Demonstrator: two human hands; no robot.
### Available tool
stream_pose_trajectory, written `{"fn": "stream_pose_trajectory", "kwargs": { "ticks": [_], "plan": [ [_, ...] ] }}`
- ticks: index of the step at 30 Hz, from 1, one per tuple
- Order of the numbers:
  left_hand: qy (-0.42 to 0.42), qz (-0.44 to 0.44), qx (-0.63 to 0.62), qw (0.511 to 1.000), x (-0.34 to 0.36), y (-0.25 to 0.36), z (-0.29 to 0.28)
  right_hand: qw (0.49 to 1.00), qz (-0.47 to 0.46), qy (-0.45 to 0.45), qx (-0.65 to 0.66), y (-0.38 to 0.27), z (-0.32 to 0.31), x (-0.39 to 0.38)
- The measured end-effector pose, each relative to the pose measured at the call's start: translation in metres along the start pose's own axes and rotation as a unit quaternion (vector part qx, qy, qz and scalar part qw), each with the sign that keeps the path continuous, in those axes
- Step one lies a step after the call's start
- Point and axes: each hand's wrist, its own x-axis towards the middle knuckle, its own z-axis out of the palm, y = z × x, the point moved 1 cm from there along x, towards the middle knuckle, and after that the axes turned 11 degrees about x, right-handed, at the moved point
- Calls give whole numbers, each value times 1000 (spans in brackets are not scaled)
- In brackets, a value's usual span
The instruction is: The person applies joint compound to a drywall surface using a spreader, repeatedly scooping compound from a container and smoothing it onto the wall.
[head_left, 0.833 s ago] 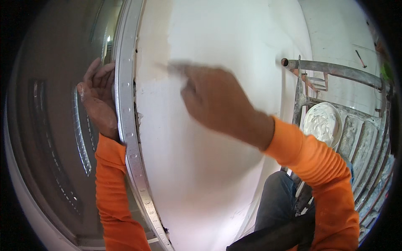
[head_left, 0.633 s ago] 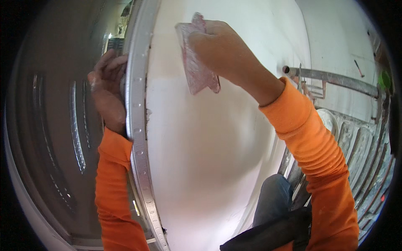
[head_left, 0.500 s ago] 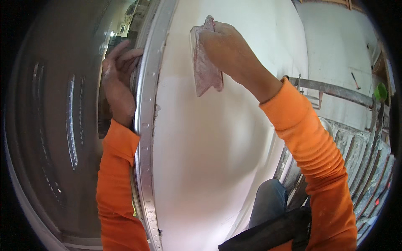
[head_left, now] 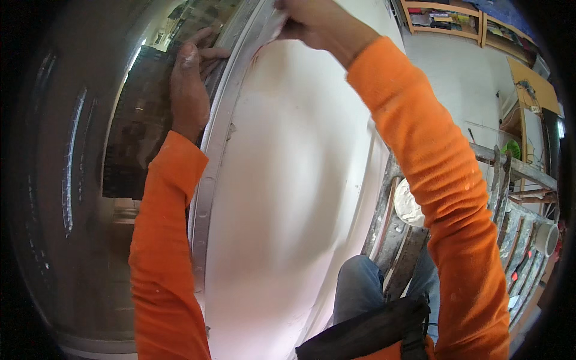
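Note:
High up at the metal edge strip (head_left: 207, 174), my right hand (head_left: 309, 21) is closed round a filling knife, of which only a pale sliver of blade (head_left: 273, 29) shows. The blade lies against the strip where it borders the smooth white wall surface (head_left: 282, 180). My left hand (head_left: 191, 87) is on the strip's other side, before a dark glossy pane (head_left: 120, 270). Its fingers are apart and stretched toward the strip, the tips touching or very near it. The left palm holds nothing that I can see.
On worn, paint-spotted slats (head_left: 405, 258) at the right stands a tub of white paste (head_left: 409, 204), partly behind my right sleeve. Beyond are a metal rail (head_left: 528, 171), a white pot (head_left: 545, 239), a green basket (head_left: 511, 149) and a wooden shelf (head_left: 450, 27).
My right hand has moved up and left with the filling knife, from the white surface to the metal strip. The view has shifted, bringing the paste tub and shelf into sight.

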Motion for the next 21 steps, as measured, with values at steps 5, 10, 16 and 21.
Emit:
{"fn": "stream_pose_trajectory", "kwargs": {
  "ticks": [5, 10, 16, 21],
  "plan": [
    [-7, -3, 16, 1000, -2, 3, -5, 935, 157, 135, 287, 13, -76, -30],
    [-6, -25, 42, 999, -2, 14, 11, 939, -94, 133, -303, 46, -55, -59],
    [-29, -16, 36, 999, -4, 0, -4, 963, -142, 151, -173, 80, -10, -59],
    [-27, -29, 27, 999, -1, 5, -6, 977, -79, 85, -179, 51, 9, -86]
  ]
}}
